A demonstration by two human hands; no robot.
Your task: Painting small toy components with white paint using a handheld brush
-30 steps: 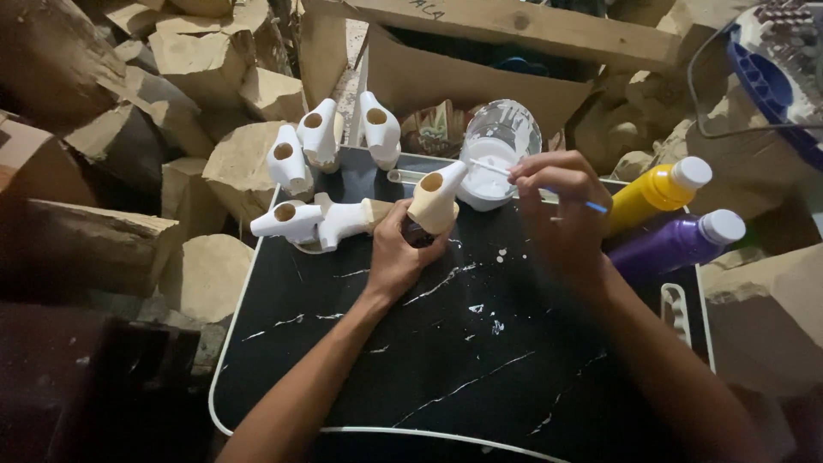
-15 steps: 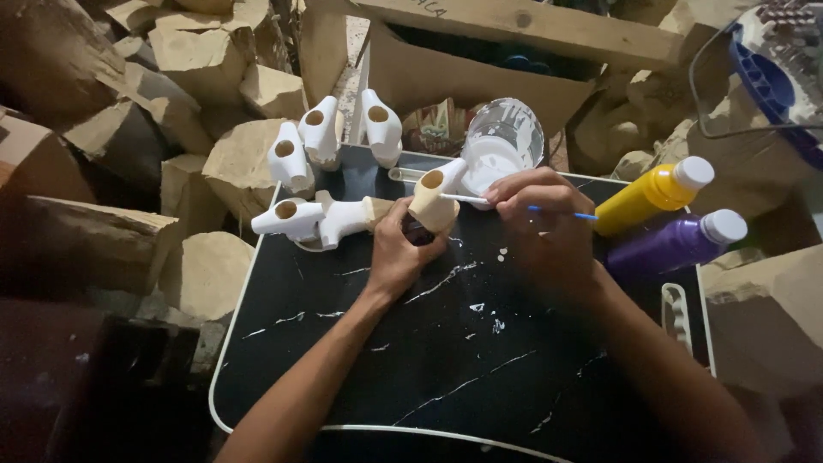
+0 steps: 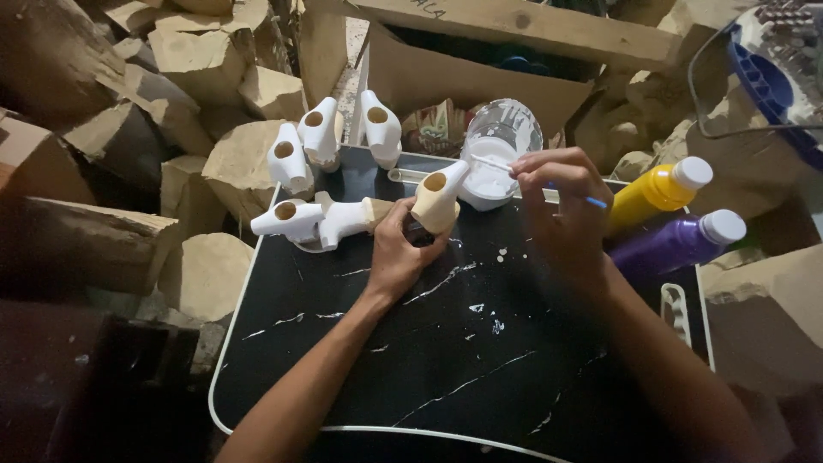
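The room is dim, and what light there is falls from above and a little ahead, landing on the far end of the desk [image 3: 283,343]. The white paint cup [image 3: 497,150] glares almost to blankness, and the white painted pieces [image 3: 321,137] beside it shine hard. The yellow bottle [image 3: 656,193] and purple bottle [image 3: 677,240] carry small highlights. The black desk top gives only a faint sheen. The lower left corner sinks into near-black shadow. The wood blocks [image 3: 193,47] look soft and grainy, and lines bend outward toward the frame's edges.
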